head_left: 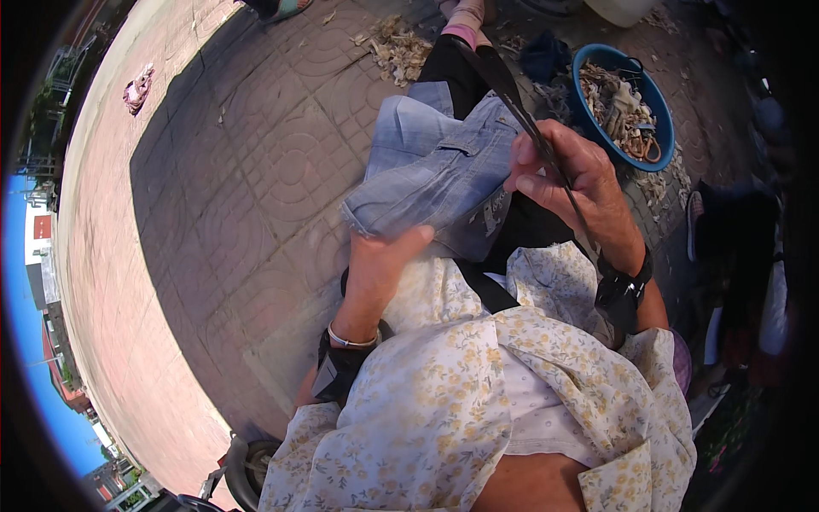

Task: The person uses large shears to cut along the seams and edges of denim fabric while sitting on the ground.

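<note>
A light blue denim garment point(431, 166) with a belt loop and stitched seams lies across my lap. My left hand point(380, 264) grips its near left edge, thumb on top and fingers hidden beneath the cloth. At the garment's right edge, my right hand point(580, 175) is closed, thumb and fingertips drawn together. What is pinched there, if anything, is too small to make out. A long dark strap point(522, 111) crosses in front of the right hand; whether the hand holds it does not show. A grey patch with pale lettering point(490, 213) shows at the garment's lower right.
Beyond my right hand stands a blue basin point(668, 128) full of cloth scraps and strips. Loose scraps point(399, 53) lie heaped on the paving near my feet, with more beside the basin. Another person's dark-clothed leg point(725, 230) is at the right. A wheel point(252, 469) shows at lower left.
</note>
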The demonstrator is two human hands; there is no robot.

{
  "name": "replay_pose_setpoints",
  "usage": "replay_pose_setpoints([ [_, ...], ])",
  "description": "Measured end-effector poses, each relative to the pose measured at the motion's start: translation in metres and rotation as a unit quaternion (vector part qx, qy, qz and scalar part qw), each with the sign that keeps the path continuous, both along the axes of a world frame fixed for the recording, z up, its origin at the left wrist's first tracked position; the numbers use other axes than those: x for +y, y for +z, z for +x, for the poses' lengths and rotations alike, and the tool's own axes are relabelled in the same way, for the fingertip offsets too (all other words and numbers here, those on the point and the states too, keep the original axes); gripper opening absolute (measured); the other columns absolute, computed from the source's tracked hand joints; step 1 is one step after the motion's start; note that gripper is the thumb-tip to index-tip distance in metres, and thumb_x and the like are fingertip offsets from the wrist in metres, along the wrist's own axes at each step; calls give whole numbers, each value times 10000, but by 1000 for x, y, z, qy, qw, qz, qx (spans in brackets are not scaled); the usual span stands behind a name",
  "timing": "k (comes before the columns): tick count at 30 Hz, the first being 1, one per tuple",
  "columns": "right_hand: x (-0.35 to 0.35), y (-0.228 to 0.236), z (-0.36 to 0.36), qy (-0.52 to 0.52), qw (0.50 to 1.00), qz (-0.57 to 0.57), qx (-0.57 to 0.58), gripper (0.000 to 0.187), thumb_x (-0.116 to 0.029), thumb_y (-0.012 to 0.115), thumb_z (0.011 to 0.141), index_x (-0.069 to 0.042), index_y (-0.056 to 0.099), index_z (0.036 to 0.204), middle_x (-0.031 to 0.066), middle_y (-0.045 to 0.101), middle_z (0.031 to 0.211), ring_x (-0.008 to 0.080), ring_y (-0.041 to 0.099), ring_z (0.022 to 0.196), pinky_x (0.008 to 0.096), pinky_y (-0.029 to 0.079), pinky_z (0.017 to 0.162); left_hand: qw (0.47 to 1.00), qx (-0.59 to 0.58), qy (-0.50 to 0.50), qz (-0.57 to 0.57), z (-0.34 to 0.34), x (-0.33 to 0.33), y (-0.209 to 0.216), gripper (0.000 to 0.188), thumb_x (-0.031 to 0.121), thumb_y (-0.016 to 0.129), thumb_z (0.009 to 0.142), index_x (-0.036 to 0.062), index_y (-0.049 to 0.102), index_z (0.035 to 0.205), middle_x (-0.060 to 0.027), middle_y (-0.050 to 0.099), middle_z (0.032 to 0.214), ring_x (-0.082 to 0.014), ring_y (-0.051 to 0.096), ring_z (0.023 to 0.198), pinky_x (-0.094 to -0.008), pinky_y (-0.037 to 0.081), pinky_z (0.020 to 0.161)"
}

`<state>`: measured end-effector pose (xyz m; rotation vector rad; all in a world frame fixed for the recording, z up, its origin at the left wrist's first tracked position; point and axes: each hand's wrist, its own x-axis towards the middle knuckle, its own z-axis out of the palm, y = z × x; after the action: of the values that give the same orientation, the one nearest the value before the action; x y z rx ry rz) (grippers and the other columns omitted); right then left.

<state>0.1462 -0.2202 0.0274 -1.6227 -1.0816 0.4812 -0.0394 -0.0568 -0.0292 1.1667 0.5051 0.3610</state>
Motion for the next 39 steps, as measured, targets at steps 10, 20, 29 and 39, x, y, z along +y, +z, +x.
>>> replay_pose_setpoints([
  [10, 62, -24, 43, 299, 952, -63, 19, 292, -113, 638, 797, 8, 556, 1049, 101, 608, 1084, 187, 560, 1034, 314, 426, 921, 982, 20, -46, 181, -27, 10, -10, 403, -94, 590, 707, -21, 599, 1103, -89, 640, 1071, -197, 609, 982, -321, 475, 882],
  [20, 51, -25, 32, 301, 937, -37, 174, 475, -283, 818, 710, -17, 590, 1031, -12, 571, 914, 84, 500, 855, 251, 409, 769, 992, -6, -11, -129, -10, 13, 7, 588, -65, 461, 615, -39, 527, 1199, -156, 602, 1149, -309, 581, 1078, -428, 440, 976],
  [29, 38, 6, 22, 262, 964, 12, 52, 347, -208, 789, 743, -19, 579, 945, -15, 520, 806, 91, 472, 730, 247, 393, 643, 865, -199, -149, -436, 13, 18, 27, 591, -45, 464, 682, -67, 445, 1273, -167, 556, 1237, -303, 550, 1141, -429, 428, 1003],
  [39, -12, 10, 39, -37, 988, -113, 97, 295, -281, 693, 802, -54, 541, 913, -34, 434, 798, 57, 403, 761, 214, 325, 670, 979, 110, -63, 160, 28, 32, 24, 620, 50, 695, 723, -12, 454, 1291, -130, 553, 1224, -175, 521, 1131, -299, 427, 902],
])
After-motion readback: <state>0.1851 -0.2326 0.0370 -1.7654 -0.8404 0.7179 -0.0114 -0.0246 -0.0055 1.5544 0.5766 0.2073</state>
